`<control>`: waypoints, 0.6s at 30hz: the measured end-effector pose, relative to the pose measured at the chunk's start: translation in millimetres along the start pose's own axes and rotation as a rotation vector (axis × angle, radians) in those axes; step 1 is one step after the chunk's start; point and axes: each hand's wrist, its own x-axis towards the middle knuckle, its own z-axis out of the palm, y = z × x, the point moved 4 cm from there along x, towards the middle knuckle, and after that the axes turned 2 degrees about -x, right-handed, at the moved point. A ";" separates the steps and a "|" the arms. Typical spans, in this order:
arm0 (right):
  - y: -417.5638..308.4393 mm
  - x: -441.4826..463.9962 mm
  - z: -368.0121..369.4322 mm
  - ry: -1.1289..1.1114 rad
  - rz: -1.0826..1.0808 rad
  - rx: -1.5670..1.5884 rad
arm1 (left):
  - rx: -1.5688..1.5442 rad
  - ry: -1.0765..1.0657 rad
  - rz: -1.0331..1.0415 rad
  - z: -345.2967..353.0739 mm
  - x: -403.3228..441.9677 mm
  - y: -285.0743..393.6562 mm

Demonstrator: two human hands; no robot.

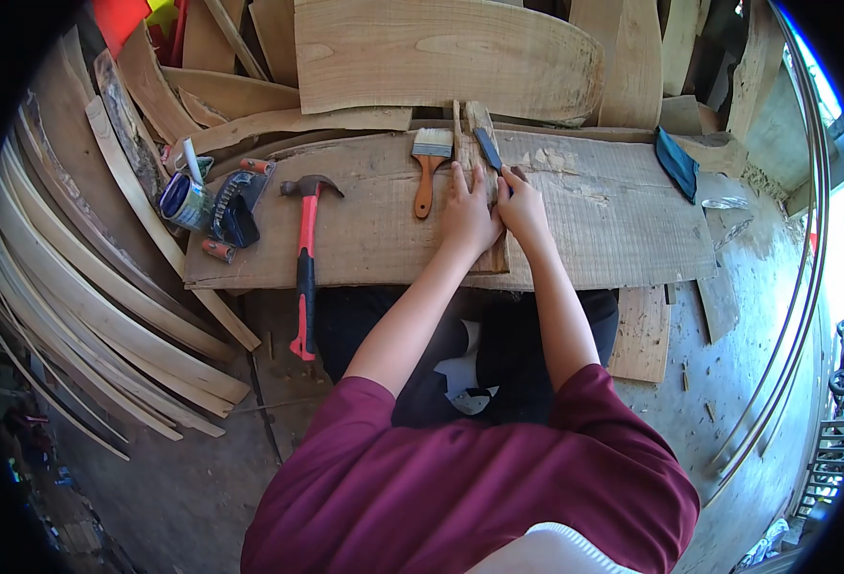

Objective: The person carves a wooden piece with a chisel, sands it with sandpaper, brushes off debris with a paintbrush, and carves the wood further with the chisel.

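Note:
A narrow piece of wood (479,117) with rough, raised edges lies lengthwise on a wide plank (603,230). My left hand (470,212) rests on it with the fingers stretched forward, pressing it against the plank. Closed around a flat blue tool (487,147) is my right hand (523,209); the tool's front end angles forward and left over the wood, and its exact kind is unclear. Just left of my left fingers lies a paintbrush (426,182) with pale bristles and a wooden handle. Farther left, a claw hammer (307,249) has its red and black handle reaching past the plank's near edge.
A small can (185,201) and a dark tool with orange ends (238,210) sit at the plank's left end. Dark teal cloth (677,165) lies at the right. Curved wooden strips (87,287) fill the left side, and large boards (450,57) stand behind.

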 end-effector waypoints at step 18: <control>-3.2 -22.8 -12.0 -0.051 0.003 -0.134 | 0.024 0.043 0.033 5.3 0.7 -5.9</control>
